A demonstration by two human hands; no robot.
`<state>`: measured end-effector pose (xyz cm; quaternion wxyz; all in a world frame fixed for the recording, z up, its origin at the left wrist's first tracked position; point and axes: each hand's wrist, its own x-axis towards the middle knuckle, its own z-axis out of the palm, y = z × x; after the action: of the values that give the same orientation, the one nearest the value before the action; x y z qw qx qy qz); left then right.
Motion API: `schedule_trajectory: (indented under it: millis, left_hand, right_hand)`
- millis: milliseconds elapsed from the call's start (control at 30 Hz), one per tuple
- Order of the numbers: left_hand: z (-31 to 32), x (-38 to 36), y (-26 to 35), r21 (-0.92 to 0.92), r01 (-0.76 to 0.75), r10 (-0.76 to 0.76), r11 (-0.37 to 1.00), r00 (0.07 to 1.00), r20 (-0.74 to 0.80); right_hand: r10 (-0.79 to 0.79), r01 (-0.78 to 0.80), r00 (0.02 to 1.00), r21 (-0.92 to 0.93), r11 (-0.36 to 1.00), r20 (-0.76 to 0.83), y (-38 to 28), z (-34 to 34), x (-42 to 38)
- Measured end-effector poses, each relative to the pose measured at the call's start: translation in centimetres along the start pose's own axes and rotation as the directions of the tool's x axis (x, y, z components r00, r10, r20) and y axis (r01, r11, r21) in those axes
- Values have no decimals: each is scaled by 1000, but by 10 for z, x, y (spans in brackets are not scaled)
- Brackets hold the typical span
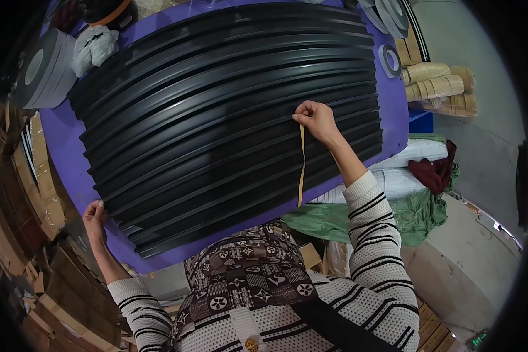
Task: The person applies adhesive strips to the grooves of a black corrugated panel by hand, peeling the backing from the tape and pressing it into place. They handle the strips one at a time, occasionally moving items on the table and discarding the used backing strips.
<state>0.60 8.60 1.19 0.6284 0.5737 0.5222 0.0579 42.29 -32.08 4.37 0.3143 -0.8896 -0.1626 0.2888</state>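
Note:
Long black ribbed strips (229,105) lie side by side across the purple tabletop (396,132), forming one wide dark sheet. A thin yellowish tape strip (302,170) hangs down over them from the pinched fingers of my right hand (315,120), its lower end near the table's front edge. At the left edge of the table is my left hand (95,216), its fingers closed close to the left ends of the nearest black strips. Whatever is between those fingers is too small to make out.
Rolls of grey tape (38,70) stand at the back left beside crumpled white plastic (95,49). Another tape roll (389,61) lies on the right edge. Cardboard (47,188) is stacked left of the table; wrapped bundles (416,161) and green sheeting (405,214) sit to the right.

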Motion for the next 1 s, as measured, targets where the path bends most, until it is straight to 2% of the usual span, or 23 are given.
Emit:
schedule_trajectory:
  millis: [133,233,300,333,400,433,500,567,600,633,667,700,733,767,800,833,867,900,933,1000]
  left_hand:
    - [-2,1,-1,5,-7,7,1000,1000,16]
    - [-2,1,-1,11,-9,9,1000,1000,18]
    - [0,1,0,10,-18,18,1000,1000,19]
    - [0,1,0,25,-12,11,1000,1000,13]
    - [1,1,2,39,-18,18,999,1000,5]
    - [1,1,3,42,-28,28,999,999,20]
    - [-1,1,2,49,-42,40,998,998,42]
    - [-1,3,-1,101,-57,53,993,998,41]
    - [-3,4,-2,97,-65,61,993,997,49]
    - [-6,6,-4,188,-98,91,977,995,43]
    - [-7,8,-4,277,-129,123,952,992,38]
    - [11,6,7,273,-142,134,951,990,47]
    - [49,-5,29,401,-309,366,862,928,-71]
    - [91,-20,52,538,-427,583,727,798,-154]
    - [139,-37,73,298,-411,436,861,899,-21]
    - [193,-65,107,298,-357,315,885,932,179]
    - [237,-68,96,118,-383,303,916,855,421]
    - [279,-82,104,-22,-182,155,983,761,629]
    - [315,-90,101,-56,1,40,998,676,736]
    - [358,-92,93,56,246,-164,968,446,880]
  right_hand:
    - [4,-5,1000,-57,998,-7,-4,0,0]
    - [-25,24,1000,-156,988,-9,-9,0,-2]
    - [-36,30,999,-326,945,-13,-16,-3,-4]
    - [-41,32,999,-327,944,-21,-15,-7,-4]
    - [82,-68,996,-286,956,36,-8,-23,-2]
    - [153,-139,976,-99,985,158,-6,-38,-1]
    - [120,-132,949,20,991,291,1,-77,-9]
    - [233,-244,901,-16,970,366,9,-128,-24]
    - [281,-252,918,-137,958,280,11,-153,-36]
    - [317,-266,930,-254,930,187,8,-171,-50]
    - [315,-267,933,-254,930,175,1,-180,-64]
    - [260,-240,956,-143,960,137,-6,-186,-79]
    - [207,-205,974,-33,978,93,-13,-187,-96]
    - [128,-130,991,51,990,38,-30,-168,-111]
    - [53,-50,998,126,991,-21,-56,-134,-124]
    - [1,-6,999,132,991,34,-87,-101,-140]
    - [-29,29,993,-5,1000,116,-102,-68,-150]
    - [-108,108,970,11,994,219,-109,-37,-157]
    - [-191,208,947,-39,977,260,-114,-6,-162]
    - [-284,372,904,-256,892,321,-117,21,-171]
